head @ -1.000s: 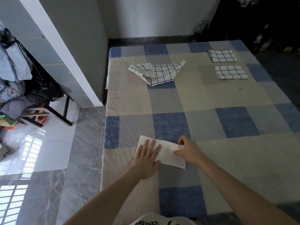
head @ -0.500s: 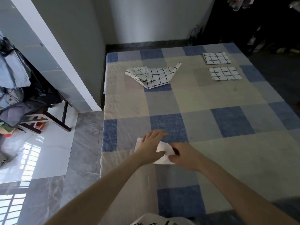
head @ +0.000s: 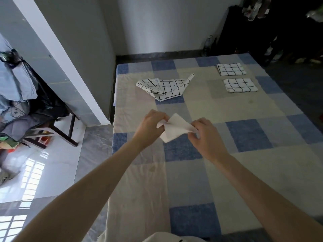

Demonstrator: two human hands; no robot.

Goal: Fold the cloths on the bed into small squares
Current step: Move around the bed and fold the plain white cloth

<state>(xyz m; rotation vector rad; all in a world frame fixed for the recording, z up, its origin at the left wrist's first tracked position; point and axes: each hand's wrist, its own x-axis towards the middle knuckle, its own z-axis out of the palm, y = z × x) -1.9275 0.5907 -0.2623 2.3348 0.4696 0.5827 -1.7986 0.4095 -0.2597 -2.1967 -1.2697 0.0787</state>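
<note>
Both hands hold 1 small white cloth (head: 174, 129) in the air, above the checked bedcover (head: 244, 172) and near the bed's left edge. The left hand (head: 151, 127) pinches its left end with curled fingers, and the right hand (head: 208, 137) pinches the right end in the same way. The cloth hangs between them, already folded to a small piece, with 1 corner pointing up and 1 down.

It looks thin, very light and completely soft, so I judge it will sag and its layers may slide open if only 1 point is held. The best hold seems to be at 2 corners of 1 edge, thumb above and fingers below, so all layers stay together.

Farther up the bed lies 1 unfolded grid-pattern cloth (head: 166, 87), crumpled, well apart from the hands. At the far right 2 folded grid-pattern cloths (head: 230, 69) (head: 240, 85) lie flat, 1 just beside the other. These 2 appear finished; the crumpled one is not yet folded.
</note>
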